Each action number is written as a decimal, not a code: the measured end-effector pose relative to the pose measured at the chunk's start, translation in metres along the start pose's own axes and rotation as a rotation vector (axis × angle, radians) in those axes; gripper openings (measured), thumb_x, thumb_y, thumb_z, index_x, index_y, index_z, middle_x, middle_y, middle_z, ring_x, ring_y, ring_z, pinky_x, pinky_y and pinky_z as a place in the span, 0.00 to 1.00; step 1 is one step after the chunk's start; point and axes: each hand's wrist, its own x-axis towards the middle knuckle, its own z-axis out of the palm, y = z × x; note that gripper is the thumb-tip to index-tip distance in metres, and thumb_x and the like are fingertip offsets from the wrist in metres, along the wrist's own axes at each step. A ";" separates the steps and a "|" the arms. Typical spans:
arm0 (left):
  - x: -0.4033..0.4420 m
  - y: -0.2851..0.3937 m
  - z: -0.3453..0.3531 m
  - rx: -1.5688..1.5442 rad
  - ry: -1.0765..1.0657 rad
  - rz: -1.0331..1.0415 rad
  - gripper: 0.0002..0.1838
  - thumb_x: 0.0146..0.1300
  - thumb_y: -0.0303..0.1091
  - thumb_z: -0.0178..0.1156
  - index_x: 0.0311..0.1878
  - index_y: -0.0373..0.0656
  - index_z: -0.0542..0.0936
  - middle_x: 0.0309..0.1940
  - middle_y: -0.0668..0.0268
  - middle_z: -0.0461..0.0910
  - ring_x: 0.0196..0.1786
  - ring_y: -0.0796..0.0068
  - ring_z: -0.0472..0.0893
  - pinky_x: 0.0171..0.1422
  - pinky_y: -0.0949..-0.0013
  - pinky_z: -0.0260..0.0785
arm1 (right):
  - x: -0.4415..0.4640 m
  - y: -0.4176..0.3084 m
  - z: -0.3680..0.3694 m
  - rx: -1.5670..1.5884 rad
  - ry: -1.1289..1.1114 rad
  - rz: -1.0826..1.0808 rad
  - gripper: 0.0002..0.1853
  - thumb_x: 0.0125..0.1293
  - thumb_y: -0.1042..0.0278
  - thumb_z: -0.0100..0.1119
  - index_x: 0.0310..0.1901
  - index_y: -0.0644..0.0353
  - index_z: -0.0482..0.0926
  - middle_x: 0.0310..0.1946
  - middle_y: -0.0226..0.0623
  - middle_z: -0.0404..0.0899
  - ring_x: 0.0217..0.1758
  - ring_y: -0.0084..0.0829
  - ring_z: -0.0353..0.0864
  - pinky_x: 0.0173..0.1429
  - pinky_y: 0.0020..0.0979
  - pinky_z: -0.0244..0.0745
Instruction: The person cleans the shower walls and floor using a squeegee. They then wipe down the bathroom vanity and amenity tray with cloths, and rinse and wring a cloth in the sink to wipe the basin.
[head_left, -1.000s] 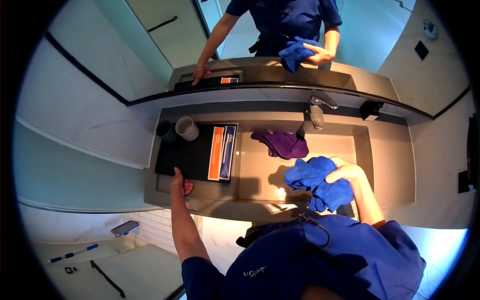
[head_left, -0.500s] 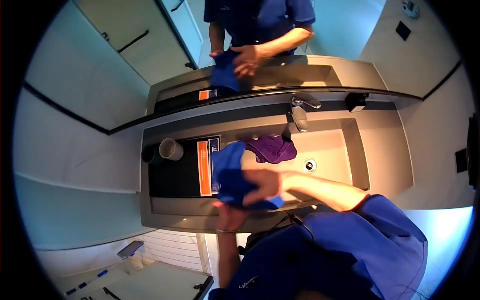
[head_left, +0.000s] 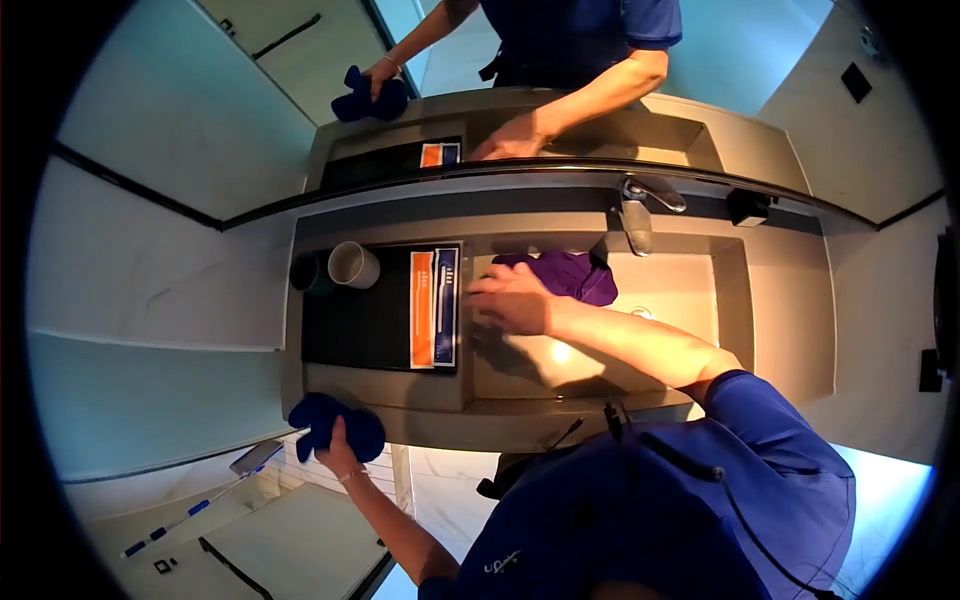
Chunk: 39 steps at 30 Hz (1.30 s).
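Observation:
My left hand (head_left: 341,452) grips a bunched blue cloth (head_left: 352,430) at the front left corner of the counter. Over the left part of the sink (head_left: 590,365), my right hand (head_left: 510,300) is held with its fingers apart and pointing left, nothing visible in them. Just behind that hand a crumpled purple cloth (head_left: 570,275) lies in the sink; the hand and wrist cover part of it. Whether the fingers touch the sink's left edge I cannot tell.
A black tray (head_left: 355,325) left of the sink bears a white cup (head_left: 353,265), a dark cup (head_left: 308,271), an orange packet (head_left: 422,310) and a blue-and-white packet (head_left: 446,305). Behind the sink stands a chrome faucet (head_left: 636,225). A mirror runs along the back.
My left hand has carried the blue cloth left, from over the sink to the counter's front left corner. My right hand has come off the cloth and moved back toward the purple cloth.

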 end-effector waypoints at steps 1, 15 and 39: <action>0.006 0.001 0.006 0.022 -0.021 0.058 0.25 0.46 0.26 0.69 0.50 0.33 0.76 0.46 0.60 0.79 0.45 0.66 0.79 0.55 0.63 0.70 | 0.010 -0.011 0.007 -0.050 0.010 -0.034 0.22 0.53 0.60 0.62 0.52 0.43 0.75 0.56 0.31 0.69 0.64 0.40 0.60 0.52 0.46 0.61; -0.018 0.053 0.207 1.458 -0.716 0.309 0.31 0.52 0.41 0.60 0.62 0.55 0.69 0.57 0.50 0.71 0.56 0.50 0.74 0.60 0.58 0.67 | 0.035 -0.039 0.058 -0.283 -0.348 0.165 0.36 0.56 0.51 0.60 0.67 0.47 0.61 0.70 0.40 0.51 0.73 0.47 0.45 0.62 0.51 0.50; -0.016 0.029 0.081 0.621 -0.634 0.261 0.16 0.55 0.35 0.63 0.46 0.40 0.78 0.34 0.57 0.79 0.40 0.64 0.79 0.46 0.63 0.70 | 0.169 -0.044 0.121 -0.021 0.002 -0.010 0.15 0.42 0.73 0.65 0.36 0.56 0.79 0.39 0.41 0.76 0.40 0.39 0.80 0.38 0.37 0.77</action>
